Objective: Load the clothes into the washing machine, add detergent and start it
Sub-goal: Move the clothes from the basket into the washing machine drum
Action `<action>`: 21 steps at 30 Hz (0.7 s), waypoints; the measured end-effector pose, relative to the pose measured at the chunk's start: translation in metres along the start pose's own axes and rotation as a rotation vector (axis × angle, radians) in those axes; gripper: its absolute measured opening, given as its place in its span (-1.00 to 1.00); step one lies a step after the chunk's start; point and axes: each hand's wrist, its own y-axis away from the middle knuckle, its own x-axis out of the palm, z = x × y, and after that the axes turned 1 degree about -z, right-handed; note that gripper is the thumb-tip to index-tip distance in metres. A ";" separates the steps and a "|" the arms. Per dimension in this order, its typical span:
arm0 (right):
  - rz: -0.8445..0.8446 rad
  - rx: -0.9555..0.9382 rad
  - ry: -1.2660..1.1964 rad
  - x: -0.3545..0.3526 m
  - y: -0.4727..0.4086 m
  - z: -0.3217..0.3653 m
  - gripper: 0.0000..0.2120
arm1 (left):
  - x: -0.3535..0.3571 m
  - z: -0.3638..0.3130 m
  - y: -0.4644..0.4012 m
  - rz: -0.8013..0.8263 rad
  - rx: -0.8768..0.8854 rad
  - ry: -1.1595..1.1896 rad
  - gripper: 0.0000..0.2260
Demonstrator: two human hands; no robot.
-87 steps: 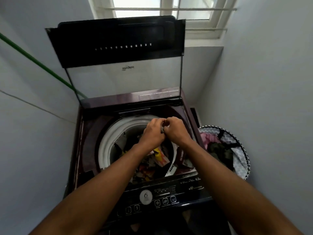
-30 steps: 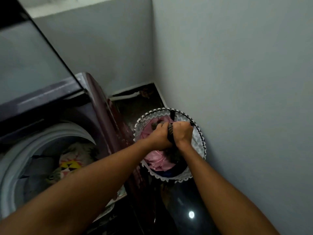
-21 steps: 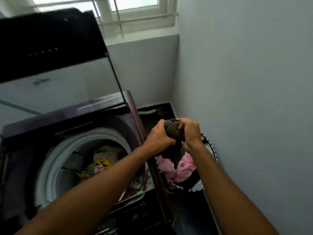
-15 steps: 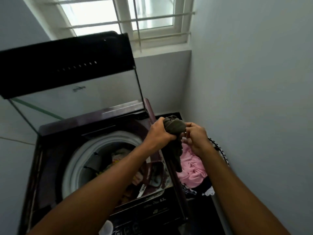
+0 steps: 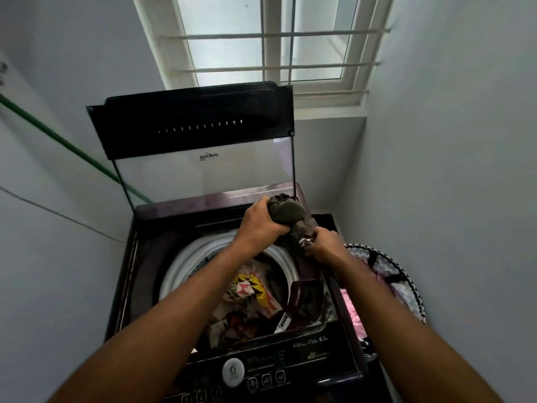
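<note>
A dark top-loading washing machine [image 5: 145, 271] stands before me with its glass lid [image 5: 203, 173] raised. Its white-rimmed drum [image 5: 186, 260] holds patterned clothes [image 5: 250, 289] in yellow, red and white. Above the drum's right rim, my left hand [image 5: 260, 225] grips a bunched olive-brown garment [image 5: 287, 212]. Just below and to the right, my right hand [image 5: 324, 245] pinches the lower end of the same garment. The control panel [image 5: 261, 370] with its buttons runs along the machine's near edge.
A laundry basket [image 5: 406, 289] with a zigzag rim sits on the floor right of the machine, with pink cloth [image 5: 353, 312] in it. Grey walls close in on both sides. A barred window [image 5: 270, 42] is behind the lid, and a green line [image 5: 66, 144] crosses the left wall.
Both hands pulled the olive-brown garment out of the basket and carried it left, over the drum's right rim. My view swung back from the basket to the machine.
</note>
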 end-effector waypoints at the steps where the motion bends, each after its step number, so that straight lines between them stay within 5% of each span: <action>1: -0.064 -0.046 0.025 0.000 0.008 0.009 -0.48 | -0.004 0.003 0.002 -0.006 -0.005 0.002 -0.50; 6: -0.125 -0.127 -0.229 0.009 0.030 0.050 -0.88 | -0.026 0.019 0.005 -0.016 -0.016 -0.038 -0.50; 21: 0.079 -0.268 -0.256 0.076 0.043 0.108 -0.81 | -0.071 0.090 0.017 0.083 -0.137 -0.216 -0.49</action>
